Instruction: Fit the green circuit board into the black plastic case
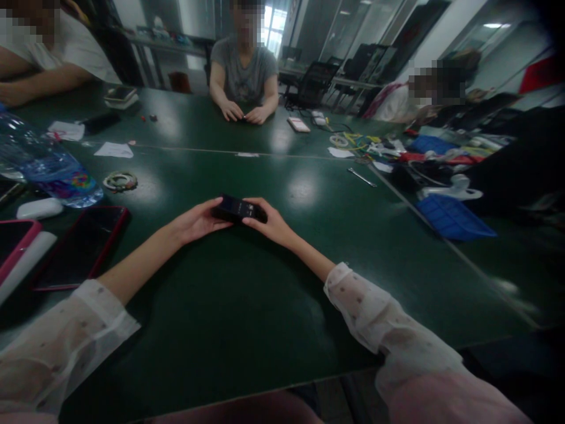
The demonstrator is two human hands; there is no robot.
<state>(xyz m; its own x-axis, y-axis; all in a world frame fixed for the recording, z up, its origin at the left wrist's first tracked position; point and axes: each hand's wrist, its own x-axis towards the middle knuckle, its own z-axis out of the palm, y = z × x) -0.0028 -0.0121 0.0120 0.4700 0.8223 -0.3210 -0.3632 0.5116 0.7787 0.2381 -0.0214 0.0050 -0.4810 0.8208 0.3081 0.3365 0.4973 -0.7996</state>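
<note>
Both my hands hold a small black box-shaped device (233, 207) over the middle of the dark green table (247, 306). Pale markings show on its upper face, too small to read. My left hand (198, 222) grips its left end, thumb on top and fingers at the near side and below. At the right end, my right hand (270, 222) is closed round it, with fingers over the top and the thumb at the near side. The far side of the device and some of my fingertips are hidden. Whether it touches the tabletop I cannot tell.
Left are a water bottle (62, 171), a phone with a red edge (86, 244), a white case (40, 208) and a coiled ring (120, 181). Right are a wrench (362, 178), a blue tray (454, 217) and tangled cables (366, 144). A person (245, 73) sits opposite; others sit at the sides.
</note>
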